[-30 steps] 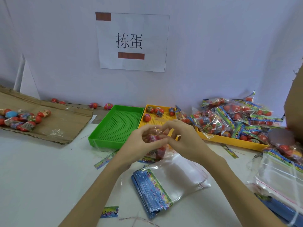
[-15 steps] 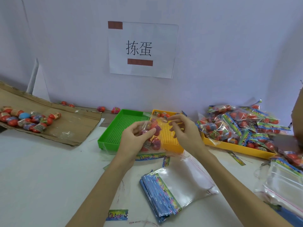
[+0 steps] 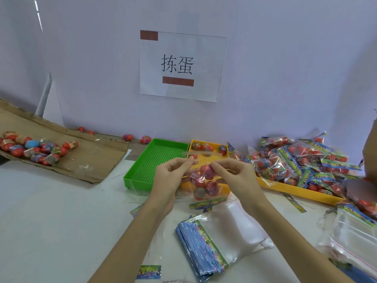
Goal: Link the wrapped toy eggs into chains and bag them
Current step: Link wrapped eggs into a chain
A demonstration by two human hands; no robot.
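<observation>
From here I see my left hand [image 3: 170, 178] and right hand [image 3: 234, 176] each with a pinching grip on a clear bag [image 3: 201, 183] of toy eggs [image 3: 206, 171], held above the white tabletop [image 3: 61, 221]. The bag's film is hard to trace. Behind stand a green tray [image 3: 157, 160] and a purple wall [image 3: 285, 68].

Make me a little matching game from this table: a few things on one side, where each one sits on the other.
Things:
1. green tray
2. pile of filled bags
3. loose eggs
4. stack of empty bags

Places:
A. on the cardboard sheet at far left
B. flat on the white table, nearest the person
C. in the long yellow tray at right
D. left of the small yellow tray, touching it

Pairs: 1-D, 2-C, 3-A, 4-B
</observation>
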